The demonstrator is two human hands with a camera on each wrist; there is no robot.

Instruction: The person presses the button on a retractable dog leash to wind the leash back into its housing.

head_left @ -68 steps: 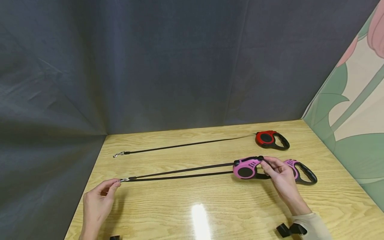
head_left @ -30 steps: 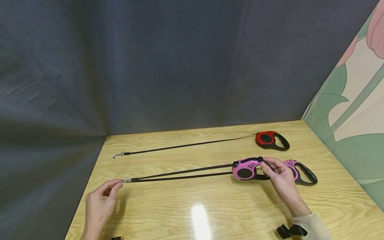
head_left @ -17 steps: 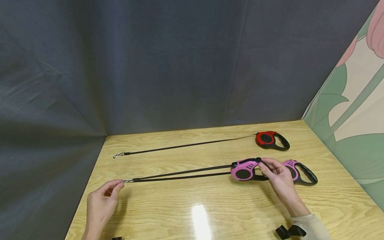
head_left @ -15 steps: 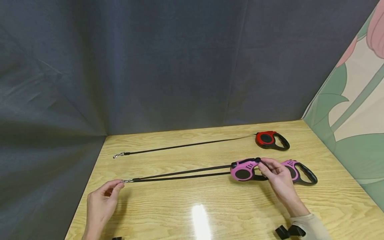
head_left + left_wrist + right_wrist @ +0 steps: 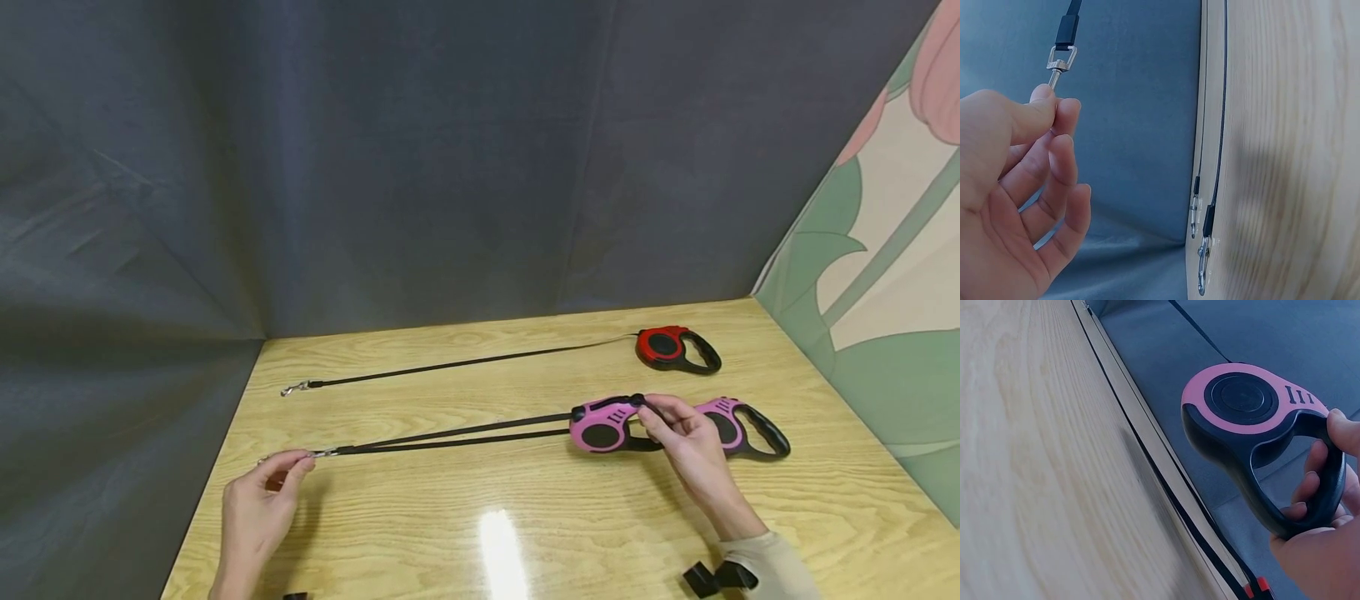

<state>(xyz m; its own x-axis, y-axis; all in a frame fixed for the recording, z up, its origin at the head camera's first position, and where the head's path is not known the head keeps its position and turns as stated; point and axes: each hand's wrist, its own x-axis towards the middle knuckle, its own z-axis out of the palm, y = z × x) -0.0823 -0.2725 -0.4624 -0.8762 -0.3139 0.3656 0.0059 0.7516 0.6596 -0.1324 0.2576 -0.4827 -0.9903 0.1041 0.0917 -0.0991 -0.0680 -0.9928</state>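
My right hand [image 5: 693, 446] grips the black handle of a pink retractable dog leash [image 5: 600, 423], fingers curled through the loop in the right wrist view. My left hand [image 5: 258, 500] pinches the metal snap hook [image 5: 1057, 67] at the end of its black strap [image 5: 465, 430]. That strap runs stretched between both hands, above the table. Behind my right hand lies a second pink retractable leash [image 5: 723, 425], partly covered by the hand. Its snap hook [image 5: 1203, 265] rests on the wood in the left wrist view.
A red retractable leash [image 5: 662, 346] lies farther back on the wooden table [image 5: 405, 533]. Its strap [image 5: 465, 362] is drawn out to the left, ending in a snap hook [image 5: 295, 387]. A dark cloth [image 5: 435, 167] hangs behind, and a floral panel [image 5: 885, 275] stands on the right.
My right hand has shifted slightly left with the held pink leash. My left hand has come slightly right with the snap hook. The leashes on the table lie as before.
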